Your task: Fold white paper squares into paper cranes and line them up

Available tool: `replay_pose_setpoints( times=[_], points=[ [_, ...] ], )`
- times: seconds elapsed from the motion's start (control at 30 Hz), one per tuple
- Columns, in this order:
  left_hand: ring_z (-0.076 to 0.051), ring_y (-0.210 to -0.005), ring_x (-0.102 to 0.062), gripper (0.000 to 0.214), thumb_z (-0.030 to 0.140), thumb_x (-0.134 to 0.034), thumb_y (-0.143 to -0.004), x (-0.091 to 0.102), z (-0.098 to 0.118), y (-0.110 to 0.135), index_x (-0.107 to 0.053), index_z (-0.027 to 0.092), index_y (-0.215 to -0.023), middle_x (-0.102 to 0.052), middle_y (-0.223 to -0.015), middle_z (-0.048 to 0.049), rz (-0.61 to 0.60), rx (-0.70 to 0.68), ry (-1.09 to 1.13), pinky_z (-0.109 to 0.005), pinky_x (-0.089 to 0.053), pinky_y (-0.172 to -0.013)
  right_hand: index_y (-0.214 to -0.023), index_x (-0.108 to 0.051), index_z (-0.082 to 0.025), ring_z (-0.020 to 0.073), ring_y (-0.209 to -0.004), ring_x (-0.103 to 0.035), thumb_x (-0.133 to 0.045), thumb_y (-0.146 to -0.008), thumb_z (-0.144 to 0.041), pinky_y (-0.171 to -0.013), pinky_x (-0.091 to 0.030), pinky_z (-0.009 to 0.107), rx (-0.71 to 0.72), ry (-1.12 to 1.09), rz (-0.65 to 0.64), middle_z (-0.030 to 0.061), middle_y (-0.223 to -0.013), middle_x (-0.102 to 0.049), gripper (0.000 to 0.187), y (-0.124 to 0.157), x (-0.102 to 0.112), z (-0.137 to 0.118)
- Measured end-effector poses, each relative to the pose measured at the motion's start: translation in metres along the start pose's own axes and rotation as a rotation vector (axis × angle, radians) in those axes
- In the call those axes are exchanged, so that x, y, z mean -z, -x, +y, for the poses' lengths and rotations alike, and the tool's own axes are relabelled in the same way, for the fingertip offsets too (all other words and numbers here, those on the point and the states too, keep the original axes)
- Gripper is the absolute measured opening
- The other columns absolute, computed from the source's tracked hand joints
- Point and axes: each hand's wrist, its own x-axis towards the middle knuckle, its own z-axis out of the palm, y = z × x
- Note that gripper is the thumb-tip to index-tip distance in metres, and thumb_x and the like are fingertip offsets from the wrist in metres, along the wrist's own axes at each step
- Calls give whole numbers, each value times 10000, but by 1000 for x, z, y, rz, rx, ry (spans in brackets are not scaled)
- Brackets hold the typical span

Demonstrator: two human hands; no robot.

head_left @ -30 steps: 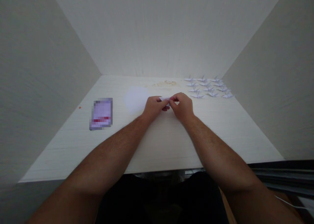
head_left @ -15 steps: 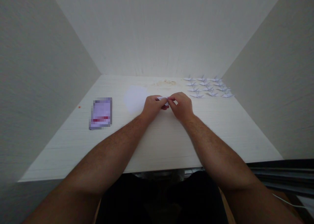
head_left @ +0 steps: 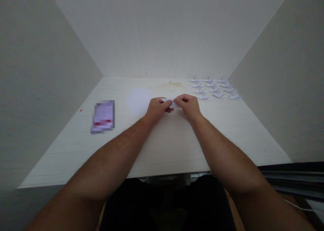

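A small folded piece of white paper (head_left: 174, 103) is pinched between both my hands over the middle of the white table (head_left: 164, 146). My left hand (head_left: 157, 109) grips its left end with closed fingers. My right hand (head_left: 189, 106) grips its right end, thumb and fingers pressed together. Most of the paper is hidden by my fingers.
Several small white paper cranes (head_left: 214, 88) stand in rows at the back right of the table. A stack of white paper sheets (head_left: 137, 100) lies left of my hands. A blurred-out rectangular object (head_left: 103, 116) lies further left. White walls enclose the table on three sides.
Both hands stay on the paper; the fingers have shifted slightly, and the right hand has moved a little to the right along it.
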Motion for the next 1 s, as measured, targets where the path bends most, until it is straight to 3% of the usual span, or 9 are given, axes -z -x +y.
replay_pose_setpoints(
  times=[0.23,1.0],
  points=[
    [-135,-549,-645,170,283,-717,-692,0,1,1,-663,132,-636,-660,-611,-45,0,6,42,-238,-515,-533,-674,-671,-183,118,-588,-565,-759,-639,-323,-574,-449,268,-77,-61,-16,-6,-633,-664,169,1,-1,-3],
    [-115,-515,-609,152,251,-679,-681,-2,5,3,-640,135,-590,-614,-540,-13,3,-2,54,-235,-513,-539,-703,-656,-172,105,-559,-513,-704,-675,-301,-547,-396,255,-20,34,-4,-20,-603,-623,140,4,-4,-7]
  ],
)
